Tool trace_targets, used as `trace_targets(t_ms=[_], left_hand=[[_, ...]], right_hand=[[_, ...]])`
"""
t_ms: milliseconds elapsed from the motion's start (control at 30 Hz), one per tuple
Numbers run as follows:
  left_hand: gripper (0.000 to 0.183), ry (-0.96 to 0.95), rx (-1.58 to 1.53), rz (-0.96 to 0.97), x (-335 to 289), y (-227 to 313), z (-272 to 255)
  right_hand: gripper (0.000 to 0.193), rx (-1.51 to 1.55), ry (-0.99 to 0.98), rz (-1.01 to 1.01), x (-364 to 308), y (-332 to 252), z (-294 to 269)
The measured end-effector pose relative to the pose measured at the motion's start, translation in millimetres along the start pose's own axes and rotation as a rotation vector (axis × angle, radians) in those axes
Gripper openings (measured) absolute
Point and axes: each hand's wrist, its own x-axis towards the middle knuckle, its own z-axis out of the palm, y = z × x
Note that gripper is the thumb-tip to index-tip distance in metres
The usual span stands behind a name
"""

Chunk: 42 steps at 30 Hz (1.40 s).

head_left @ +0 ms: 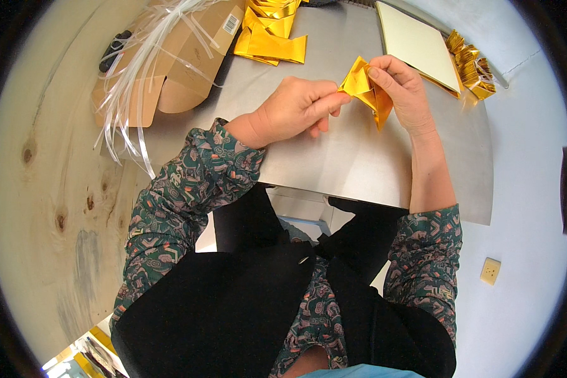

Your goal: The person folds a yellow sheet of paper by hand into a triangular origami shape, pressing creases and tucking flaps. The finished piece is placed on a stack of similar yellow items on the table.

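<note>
A piece of shiny gold foil paper (360,80), creased into a pointed, folded shape, is held above the grey table between both hands. My left hand (299,107) pinches its left corner between thumb and forefinger, the other fingers curled under. My right hand (402,88) grips the upper right side, thumb lying on the front of the foil. One pointed flap hangs down beside the right palm. Beyond my left hand lies a loose pile of folded gold foil pieces (269,45), partly cut off by the top of the view.
A cardboard box (189,69) with white plastic strips (146,63) draped over it stands at the far left. At the far right are a stack of cream sheets (419,44) and bundled gold foil pieces (475,72). The grey table (334,160) meets a white wall (523,157).
</note>
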Motion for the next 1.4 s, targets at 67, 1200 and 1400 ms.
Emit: trace_targets(t_ms=[67,1200,1400], left_hand=[[0.024,0.063,-0.078,0.078,3.2,-4.4,-4.7],[0.025,0.467,-0.236,0.075,27.3,-35.9,-32.7],[0.023,0.484,-0.365,0.104,25.4,-31.1,-30.4]], right_hand=[[0.015,0.092,0.017,0.038,2.2,1.8,-0.1],[0.015,0.065,0.046,0.169,3.3,11.3,18.4],[0.015,0.057,0.031,0.161,2.7,9.2,20.6]])
